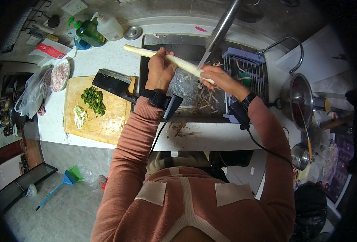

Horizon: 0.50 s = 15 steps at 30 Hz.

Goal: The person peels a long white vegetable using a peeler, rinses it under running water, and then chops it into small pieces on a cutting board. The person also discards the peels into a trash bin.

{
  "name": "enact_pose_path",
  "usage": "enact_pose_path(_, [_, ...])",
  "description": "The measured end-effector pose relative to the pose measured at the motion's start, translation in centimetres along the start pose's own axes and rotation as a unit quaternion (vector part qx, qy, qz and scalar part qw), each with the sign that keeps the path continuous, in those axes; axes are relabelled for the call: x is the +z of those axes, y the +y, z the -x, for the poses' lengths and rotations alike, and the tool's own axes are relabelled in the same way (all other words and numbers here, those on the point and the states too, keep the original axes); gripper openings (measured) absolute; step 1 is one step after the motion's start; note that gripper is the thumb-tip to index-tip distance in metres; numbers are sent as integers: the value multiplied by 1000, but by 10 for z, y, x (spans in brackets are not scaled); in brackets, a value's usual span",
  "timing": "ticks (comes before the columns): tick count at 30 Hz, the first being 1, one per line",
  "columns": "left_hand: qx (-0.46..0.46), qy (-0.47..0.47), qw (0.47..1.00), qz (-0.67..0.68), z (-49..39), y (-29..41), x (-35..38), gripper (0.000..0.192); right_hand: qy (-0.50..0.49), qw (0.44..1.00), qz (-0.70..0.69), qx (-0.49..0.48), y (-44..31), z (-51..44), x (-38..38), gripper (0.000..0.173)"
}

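A long, pale peeled root vegetable (183, 64) slants over the sink (160, 38), its left end over the counter. My left hand (162, 69) is wrapped around its middle. Close to its lower right end, my right hand (217, 77) holds it too. Water from the metal faucet (222, 25) runs onto it just beside my right hand. Brown strips of peel (207, 98) lie in the sink below, around a patch of clear wet plastic (181, 83). More peel scraps (183, 128) rest on the front rim.
Left of the sink, a cleaver (110, 83) lies on a wooden cutting board (115, 112) with chopped greens (93, 100). Behind are a bowl of minced meat (60, 74) and pump bottles (109, 27). A purple-ended rack (243, 56) spans the sink's right side, near a metal pot (310, 87).
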State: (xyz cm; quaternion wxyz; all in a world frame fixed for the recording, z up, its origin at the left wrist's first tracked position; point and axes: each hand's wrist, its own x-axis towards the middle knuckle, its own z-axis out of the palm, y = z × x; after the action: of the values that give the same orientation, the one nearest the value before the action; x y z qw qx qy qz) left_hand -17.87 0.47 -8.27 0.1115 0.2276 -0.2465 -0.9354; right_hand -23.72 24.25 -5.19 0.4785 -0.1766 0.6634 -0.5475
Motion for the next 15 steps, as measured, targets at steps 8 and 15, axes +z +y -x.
enact_pose_path(8, [-48, 102, 988, 105, 0, 3, 2, 9, -14, 999, -11, -32, 4, -9, -1, 40])
enact_pose_path(15, [27, 66, 996, 46, 12, -14, 31, 9, 57, 993, 92, -54, 1, -5, 23, 32])
